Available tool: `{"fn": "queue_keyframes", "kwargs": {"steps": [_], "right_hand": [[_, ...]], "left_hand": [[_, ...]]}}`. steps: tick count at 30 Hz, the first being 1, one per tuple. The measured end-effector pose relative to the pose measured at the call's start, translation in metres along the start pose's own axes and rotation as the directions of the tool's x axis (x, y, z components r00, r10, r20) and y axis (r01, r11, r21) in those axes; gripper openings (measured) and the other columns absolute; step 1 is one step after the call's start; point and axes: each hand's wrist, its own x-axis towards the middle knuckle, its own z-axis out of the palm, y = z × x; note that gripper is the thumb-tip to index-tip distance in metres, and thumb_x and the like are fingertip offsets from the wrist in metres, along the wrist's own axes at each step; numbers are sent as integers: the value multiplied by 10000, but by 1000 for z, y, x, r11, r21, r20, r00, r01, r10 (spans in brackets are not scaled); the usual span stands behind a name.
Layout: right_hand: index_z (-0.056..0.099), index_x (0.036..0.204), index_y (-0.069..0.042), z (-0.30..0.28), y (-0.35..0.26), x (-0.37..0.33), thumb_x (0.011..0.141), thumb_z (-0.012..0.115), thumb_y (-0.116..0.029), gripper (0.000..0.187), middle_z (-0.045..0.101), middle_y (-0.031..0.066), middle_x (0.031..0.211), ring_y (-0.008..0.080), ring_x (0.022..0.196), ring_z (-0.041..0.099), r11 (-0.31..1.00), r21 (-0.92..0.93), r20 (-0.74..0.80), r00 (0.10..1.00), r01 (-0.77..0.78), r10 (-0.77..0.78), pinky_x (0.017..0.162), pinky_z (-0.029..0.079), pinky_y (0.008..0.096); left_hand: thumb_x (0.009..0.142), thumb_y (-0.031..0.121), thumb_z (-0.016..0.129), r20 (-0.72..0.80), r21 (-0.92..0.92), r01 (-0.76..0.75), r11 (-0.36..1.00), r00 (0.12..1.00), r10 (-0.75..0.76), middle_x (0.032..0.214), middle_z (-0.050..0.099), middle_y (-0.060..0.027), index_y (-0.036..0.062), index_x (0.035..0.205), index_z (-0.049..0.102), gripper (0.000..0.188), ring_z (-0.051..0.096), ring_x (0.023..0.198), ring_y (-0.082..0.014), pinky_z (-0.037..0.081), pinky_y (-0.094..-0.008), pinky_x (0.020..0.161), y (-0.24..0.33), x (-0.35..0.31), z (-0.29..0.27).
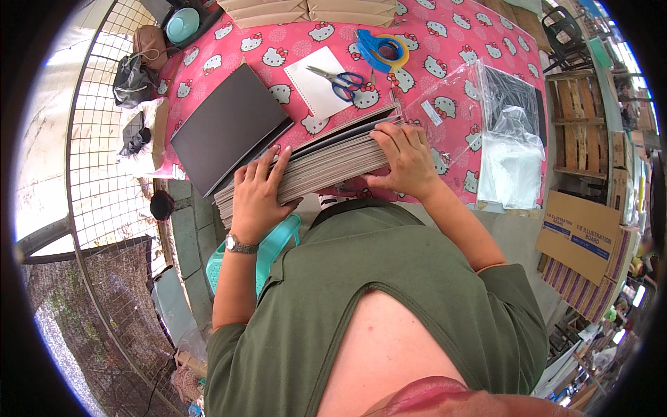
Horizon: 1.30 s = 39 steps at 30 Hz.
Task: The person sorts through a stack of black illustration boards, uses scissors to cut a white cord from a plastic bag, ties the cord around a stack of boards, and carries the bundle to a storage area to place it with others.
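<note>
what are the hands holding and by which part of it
A thick stack of boards, held near its two ends: the left hand grips toward the left end, the right hand the right end.

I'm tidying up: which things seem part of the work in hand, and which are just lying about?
Likely the job:
stack of boards, held by left hand and right hand
dark panel
scissors
tape dispenser

Apparently lying about:
teal bowl
brown bag
black bag
</note>
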Motion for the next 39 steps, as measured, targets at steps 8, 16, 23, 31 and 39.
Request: {"fn": "queue_keyframes", "kwargs": {"steps": [8,16,23,31,39], "right_hand": [[542,1114,-92,-2,-2,3,522,801,-429,730,511,48,1199,244,1033,467,1000,1,-4,1000,-5,5,908,370,389],[535,1182,-85,1,2,1,524,801,-465,805,494,70,1171,259,1026,461,999,39,-17,1000,-4,5,905,367,390],[465,1349,-74,-8,-7,9,528,798,-488,978,478,70,1140,257,1017,449,998,-57,104,994,-37,42,903,361,387],[516,1227,-75,-3,-2,5,532,800,-465,847,490,71,1159,258,1030,448,1000,-7,33,999,-15,15,898,363,396],[519,1194,-88,-2,-2,5,530,804,-460,813,492,66,1153,256,1032,453,1000,-12,31,999,-29,29,902,365,397]], "left_hand": [[577,338,817,-5,8,-2,1000,1000,2,1365,465,-71,190,1447,353,997,490,1148,-272,356,-418,1004,0,-1,0],[583,339,814,1,9,-3,1000,1000,3,1365,463,-73,191,1446,351,990,490,1148,-274,355,-423,1007,0,0,1],[590,340,811,-3,-2,1,1000,1000,-1,1359,466,-73,195,1444,356,978,492,1142,-278,353,-427,1009,0,-2,-1],[594,349,811,3,5,1,1000,1000,-1,1369,461,-69,200,1446,355,977,494,1140,-276,352,-428,1008,0,0,-1],[591,351,813,3,5,-4,1000,1000,4,1370,461,-67,199,1449,351,986,496,1140,-271,355,-425,1003,-1,0,0]]}}
